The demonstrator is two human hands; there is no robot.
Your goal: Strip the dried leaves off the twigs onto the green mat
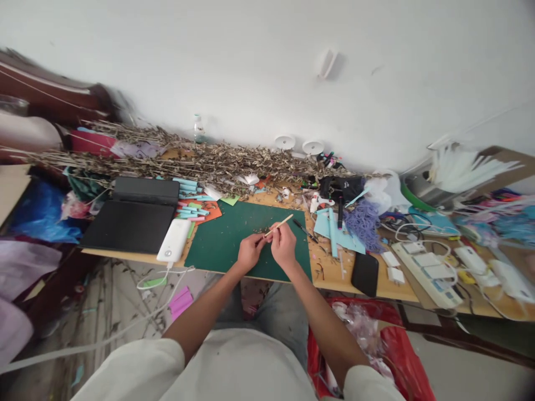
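Over the green cutting mat, a thin pale stick slants up to the right between my hands. My right hand pinches it around its middle with closed fingers. The fingertips of my left hand are closed at the stick's lower end, and the fingers partly hide that end. Small dark crumbs lie on the mat just beyond my fingertips. A black pen rests at the mat's right edge, beside my right hand.
Dried plant stalks span the table's back. Left are rolled blue papers, a white power bank and a black tablet case. Right are a black phone, purple yarn and a power strip. A red bag stands below.
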